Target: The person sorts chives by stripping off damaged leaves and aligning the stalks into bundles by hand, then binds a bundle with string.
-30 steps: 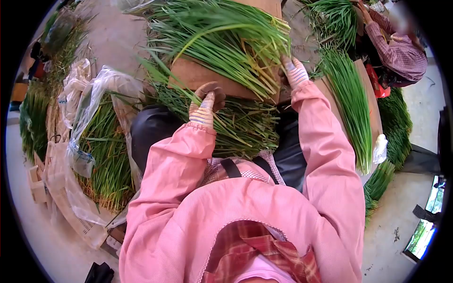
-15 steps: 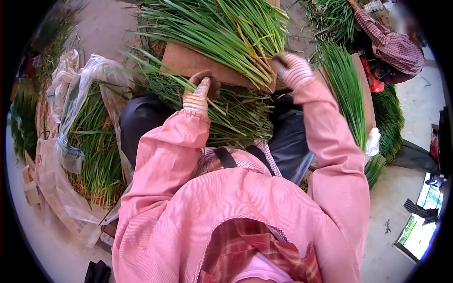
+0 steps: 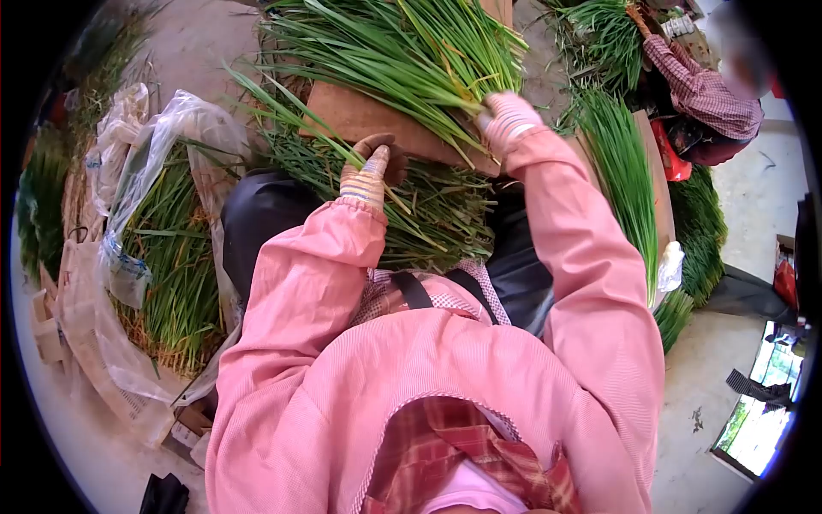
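A large heap of long green stalks lies on a brown board in front of me. My right hand, in a striped glove, is closed round stalks at the pale end of the heap; its fingertips are partly hidden. My left hand, gloved too, pinches a few long green leaves that point up and to the left. Below the board, between my knees, is a pile of loose cut leaves.
At left, a clear plastic bag holds more stalks. On the right, a neat bundle rests on another board. A co-worker in a checked shirt is at the upper right beside other greens.
My right hand lifted off the heap's right end, then moved left and closed on stalks nearer the middle. My left hand keeps its leaves, nearly in place.
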Motion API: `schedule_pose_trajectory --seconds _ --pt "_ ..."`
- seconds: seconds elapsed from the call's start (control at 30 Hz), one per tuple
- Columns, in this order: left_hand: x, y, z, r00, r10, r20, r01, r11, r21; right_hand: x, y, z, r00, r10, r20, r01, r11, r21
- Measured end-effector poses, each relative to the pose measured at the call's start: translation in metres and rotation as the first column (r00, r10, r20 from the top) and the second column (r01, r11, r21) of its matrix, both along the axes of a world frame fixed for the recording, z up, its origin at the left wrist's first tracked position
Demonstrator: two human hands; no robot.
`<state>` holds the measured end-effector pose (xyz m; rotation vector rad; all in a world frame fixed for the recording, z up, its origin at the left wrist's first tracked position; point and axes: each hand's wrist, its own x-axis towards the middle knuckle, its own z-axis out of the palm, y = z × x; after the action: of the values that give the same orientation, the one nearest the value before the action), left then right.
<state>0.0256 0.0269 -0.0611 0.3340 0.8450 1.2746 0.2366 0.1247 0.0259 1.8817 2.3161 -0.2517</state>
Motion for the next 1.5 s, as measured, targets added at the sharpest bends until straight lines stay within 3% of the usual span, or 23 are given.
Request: schedule_pose_trajectory --seconds 0.17,0.2,0.23,0.3,0.4,0.5,0.63,0.77,0.8,0.83,0.87,0.9,0.93,0.97,1.03,1.1,1.13,1.23,1.27,1.3,1.37,1.43,1.5 --pt "-0.008 0.003 0.003 0.995 0.098 0.037 -0.099 0.994 0.05 0.028 0.002 0.044 0.897 0.083 -0.434 0.048 0.958 0.283" --pt "-0.006 0.005 -0.002 0.994 0.097 0.046 -0.101 0.992 0.075 0.035 -0.003 0.033 0.858 0.038 -0.512 0.108 0.962 0.252" --pt "-0.005 0.005 -0.007 0.994 0.099 0.054 -0.103 0.992 0.073 0.067 0.018 -0.014 0.851 -0.115 -0.512 0.17 0.983 0.062" --pt "-0.005 0.01 -0.011 0.985 -0.001 0.172 -0.015 0.996 0.09 0.056 -0.003 0.01 0.897 -0.351 -0.269 0.229 0.889 -0.397" --pt "-0.002 0.002 0.004 0.992 0.013 0.126 -0.017 0.999 0.028 0.05 -0.006 0.072 0.583 -0.595 -0.554 0.291 0.789 -0.541" --pt "0.0 0.0 0.005 0.99 -0.016 0.14 0.007 0.998 0.067 0.049 -0.018 0.135 0.232 -0.594 -0.77 0.074 0.8 -0.595" --pt "0.007 -0.001 0.018 0.99 0.042 0.137 -0.045 0.999 0.022 0.034 -0.034 0.166 0.156 -0.497 -0.854 0.003 0.865 -0.502" --pt "0.008 -0.019 0.053 0.995 -0.048 -0.083 0.043 0.997 -0.065 0.0 -0.06 0.113 0.294 -0.365 -0.883 0.272 0.918 -0.289" --pt "0.011 -0.02 0.046 0.995 -0.045 -0.091 0.043 0.999 -0.025 -0.003 -0.064 0.087 0.332 -0.375 -0.866 0.247 0.92 -0.304" --pt "0.013 -0.023 0.038 0.994 -0.043 -0.1 0.044 0.999 0.01 -0.013 -0.073 0.055 0.395 -0.08 -0.915 0.157 0.987 -0.019" --pt "0.015 -0.026 0.042 0.992 -0.069 -0.108 0.068 0.998 -0.008 -0.024 -0.084 0.036 0.501 -0.016 -0.865 0.08 0.996 0.028" --pt "0.012 -0.027 0.044 0.984 -0.143 -0.109 0.138 0.989 -0.048 -0.025 -0.088 -0.003 0.659 0.141 -0.739 -0.002 0.983 0.186" --pt "0.015 -0.027 0.045 0.993 -0.096 -0.073 0.088 0.99 -0.107 -0.04 -0.102 -0.01 0.852 0.27 -0.448 -0.128 0.938 0.321" --pt "0.018 -0.027 0.044 0.998 -0.049 -0.037 0.042 0.985 -0.165 -0.054 -0.118 -0.011 0.883 0.263 -0.388 -0.188 0.957 0.22" --pt "0.007 -0.012 0.01 0.983 -0.179 -0.028 0.17 0.967 -0.191 -0.072 -0.144 -0.018 0.891 0.253 -0.378 -0.204 0.965 0.163" --pt "0.009 -0.013 0.004 0.982 0.051 0.182 0.002 0.959 -0.283 -0.075 -0.155 -0.021 0.834 0.201 -0.514 -0.173 0.98 0.101" --pt "0.004 -0.009 0.004 0.982 0.125 0.142 -0.084 0.961 -0.262 -0.068 -0.156 -0.026 0.839 0.227 -0.495 -0.203 0.974 0.102" --pt "-0.032 0.026 0.008 0.916 0.386 0.11 -0.372 0.919 -0.128 -0.028 -0.14 -0.03 0.868 0.25 -0.428 -0.215 0.968 0.131" --pt "-0.031 0.021 0.021 0.881 0.472 -0.029 -0.466 0.876 0.122 -0.016 -0.128 -0.03 0.859 0.192 -0.475 -0.104 0.973 0.205" --pt "-0.037 0.029 0.028 0.9 0.394 0.185 -0.428 0.879 0.211 0.0 -0.11 -0.04 0.86 0.187 -0.475 -0.04 0.952 0.303" --pt "-0.049 0.048 -0.045 0.871 0.335 0.358 -0.376 0.925 0.049 0.001 -0.09 -0.018 0.943 0.163 -0.292 -0.019 0.897 0.441" --pt "-0.019 0.013 0.047 0.949 0.305 0.076 -0.284 0.936 -0.206 0.004 -0.071 -0.026 0.989 0.122 -0.082 -0.084 0.925 0.371" --pt "-0.013 0.007 0.047 0.95 0.193 0.247 -0.133 0.962 -0.239 0.007 -0.056 -0.034 0.992 0.116 -0.04 -0.101 0.957 0.271"
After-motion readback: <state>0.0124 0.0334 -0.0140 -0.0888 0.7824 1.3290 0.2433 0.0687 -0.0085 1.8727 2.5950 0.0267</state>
